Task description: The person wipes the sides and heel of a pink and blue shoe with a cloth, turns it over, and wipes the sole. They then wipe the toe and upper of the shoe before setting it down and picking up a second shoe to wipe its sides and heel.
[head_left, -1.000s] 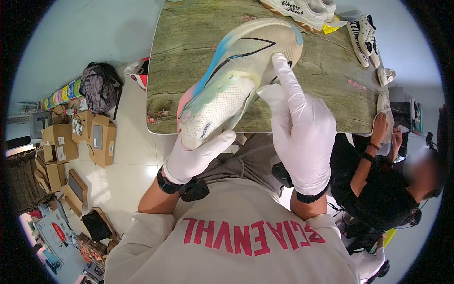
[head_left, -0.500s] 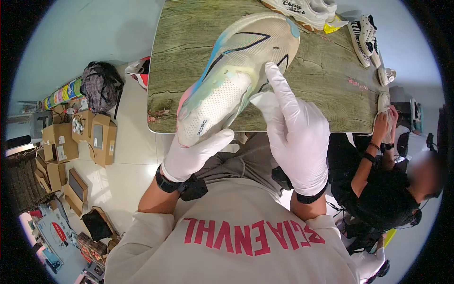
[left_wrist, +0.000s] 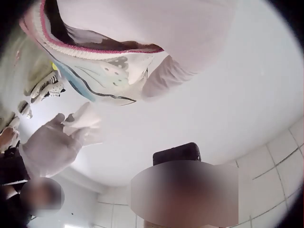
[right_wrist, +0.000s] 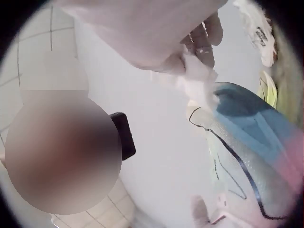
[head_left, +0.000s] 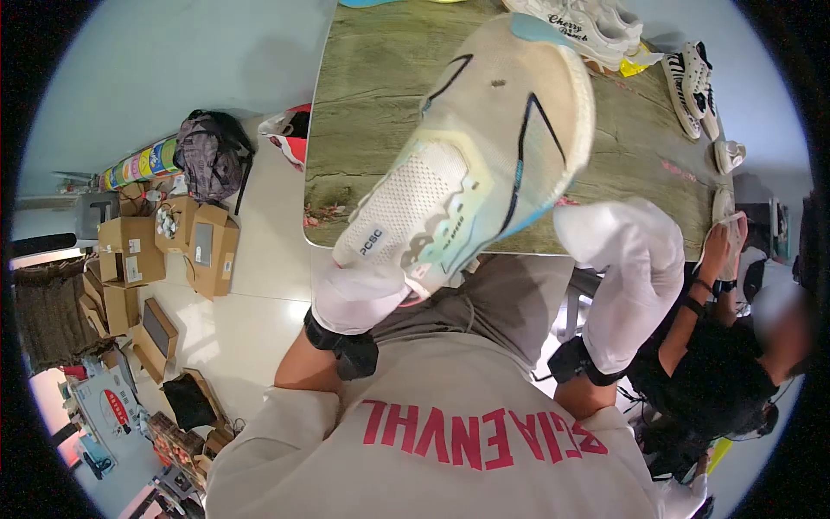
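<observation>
A pale running shoe (head_left: 497, 112) with a beige mesh toe, black lines and blue edging is held up over the table, toe pointing away. My gloved left hand (head_left: 356, 296) grips it at the heel, with the fingers inside the opening and the thumb along the outside in the left wrist view. Right of the shoe and apart from it in the head view, my gloved right hand (head_left: 635, 268) pinches a crumpled white wipe (left_wrist: 86, 121). From the right wrist, the wipe (right_wrist: 197, 80) overlaps the blue toe edge of the shoe (right_wrist: 256, 118).
The wood-patterned table (head_left: 635, 138) bears white lettered sneakers (head_left: 596, 39), patterned black-and-white shoes (head_left: 687, 91) and a small white shoe (head_left: 729, 156) along its far and right edges. Another person (head_left: 718, 337) works at the right. Cardboard boxes (head_left: 134, 255) and a backpack (head_left: 212, 160) lie left.
The shoe has turned and risen, showing its other side and more of the toe. My right hand, earlier touching its side with the index finger, has moved right, away from it.
</observation>
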A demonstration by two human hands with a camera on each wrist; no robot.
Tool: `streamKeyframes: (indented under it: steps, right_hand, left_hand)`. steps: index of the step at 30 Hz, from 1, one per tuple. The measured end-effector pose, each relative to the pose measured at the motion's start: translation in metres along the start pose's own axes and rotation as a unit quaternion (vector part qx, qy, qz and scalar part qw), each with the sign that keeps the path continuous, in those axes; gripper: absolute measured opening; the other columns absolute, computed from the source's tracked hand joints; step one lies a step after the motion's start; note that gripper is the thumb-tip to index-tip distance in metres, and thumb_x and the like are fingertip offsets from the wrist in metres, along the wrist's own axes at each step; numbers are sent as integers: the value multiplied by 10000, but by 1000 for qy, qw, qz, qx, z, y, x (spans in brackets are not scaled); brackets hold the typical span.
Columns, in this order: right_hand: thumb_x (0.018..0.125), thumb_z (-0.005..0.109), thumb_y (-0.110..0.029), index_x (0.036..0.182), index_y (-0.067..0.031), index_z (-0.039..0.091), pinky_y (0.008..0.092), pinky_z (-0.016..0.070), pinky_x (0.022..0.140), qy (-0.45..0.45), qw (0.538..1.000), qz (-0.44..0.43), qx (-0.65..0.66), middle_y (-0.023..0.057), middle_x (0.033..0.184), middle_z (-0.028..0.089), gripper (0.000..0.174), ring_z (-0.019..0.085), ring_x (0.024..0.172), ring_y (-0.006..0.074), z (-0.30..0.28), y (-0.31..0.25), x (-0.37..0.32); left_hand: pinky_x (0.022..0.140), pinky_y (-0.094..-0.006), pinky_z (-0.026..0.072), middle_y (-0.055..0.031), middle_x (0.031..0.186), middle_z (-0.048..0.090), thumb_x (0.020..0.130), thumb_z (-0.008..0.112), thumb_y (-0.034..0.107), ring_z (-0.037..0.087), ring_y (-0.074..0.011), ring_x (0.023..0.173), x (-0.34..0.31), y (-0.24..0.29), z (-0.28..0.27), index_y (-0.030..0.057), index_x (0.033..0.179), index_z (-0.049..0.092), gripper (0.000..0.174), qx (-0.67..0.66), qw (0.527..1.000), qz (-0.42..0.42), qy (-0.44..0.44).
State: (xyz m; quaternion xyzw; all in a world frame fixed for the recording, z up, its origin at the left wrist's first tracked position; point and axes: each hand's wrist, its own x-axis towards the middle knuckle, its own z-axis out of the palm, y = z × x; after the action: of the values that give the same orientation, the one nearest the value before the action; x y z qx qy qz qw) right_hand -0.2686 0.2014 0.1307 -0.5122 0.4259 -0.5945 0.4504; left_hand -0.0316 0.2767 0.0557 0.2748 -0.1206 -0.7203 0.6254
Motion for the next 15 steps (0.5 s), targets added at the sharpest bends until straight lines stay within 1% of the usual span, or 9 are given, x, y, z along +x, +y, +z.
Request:
streamKeyframes:
  steps: [3, 6, 7, 9, 10, 11, 13, 14, 15]
  right_hand:
    - [971, 699, -155, 1134, 35, 633, 360, 574, 883, -1, 999, -10, 44, 134, 1077, 729, 258, 717, 960, 234, -9, 6, -3]
    - [975, 697, -173, 1155, 27, 632, 351, 569, 891, 19, 997, -15, 79, 118, 1077, 727, 277, 710, 974, 220, -16, 10, -3]
    - [981, 690, -176, 1167, 27, 631, 351, 569, 895, 29, 995, 3, 92, 116, 1077, 725, 282, 706, 975, 213, -18, 10, -4]
    - [987, 683, -180, 1178, 28, 631, 351, 569, 900, 41, 993, 21, 107, 115, 1077, 723, 287, 703, 977, 205, -16, 7, -4]
    - [992, 676, -175, 1185, 28, 632, 354, 572, 896, 64, 991, 33, 113, 112, 1078, 723, 284, 702, 970, 200, -10, 3, -3]
    - [996, 669, -170, 1192, 28, 633, 358, 575, 892, 86, 988, 44, 119, 109, 1080, 723, 281, 702, 963, 196, -6, 1, -3]
    - [1000, 663, -167, 1197, 29, 633, 359, 575, 896, 67, 990, 36, 118, 111, 1085, 724, 280, 703, 964, 196, -16, 6, -5]
    - [1004, 657, -165, 1202, 31, 632, 359, 575, 899, 47, 992, 28, 117, 113, 1090, 725, 280, 705, 965, 197, -20, 9, -6]
    - [1004, 657, -165, 1202, 31, 632, 359, 575, 899, 47, 992, 27, 118, 113, 1090, 725, 280, 705, 965, 197, -20, 9, -6]
  left_hand:
    - [1148, -545, 331, -168, 1515, 386, 869, 708, 297, 406, -378, 1381, -6, -4, -6, 64, 1508, 338, 774, 54, 998, 10, 5]
    - [1088, -452, 408, -111, 1393, 526, 906, 680, 350, 524, -309, 1270, -12, -4, -7, 90, 1411, 490, 599, 283, 954, 94, -4]
    - [1068, -421, 433, -91, 1352, 572, 918, 670, 368, 564, -286, 1233, -15, -5, -7, 99, 1378, 541, 549, 423, 893, 153, -1]
    - [1028, -360, 485, -53, 1271, 665, 942, 651, 403, 643, -241, 1159, -19, -6, -9, 116, 1313, 642, 469, 694, 663, 282, 15]
    - [1008, -329, 510, -34, 1230, 711, 954, 642, 421, 683, -218, 1122, -22, -7, -9, 125, 1281, 693, 444, 746, 588, 312, 26]
    - [1015, -352, 505, -58, 1258, 685, 939, 657, 419, 668, -233, 1143, -20, -8, -10, 108, 1301, 664, 478, 719, 630, 295, 12]
    - [1030, -398, 493, -105, 1313, 633, 907, 687, 414, 639, -263, 1185, -17, -7, -11, 74, 1343, 606, 559, 461, 875, 145, -19]
    - [1038, -421, 487, -129, 1341, 607, 891, 703, 412, 624, -279, 1205, -14, -7, -12, 58, 1364, 577, 604, 320, 944, 77, -17]
    - [1045, -444, 482, -153, 1369, 581, 875, 718, 410, 610, -294, 1226, -14, -7, -12, 41, 1384, 547, 651, 219, 975, 32, -15]
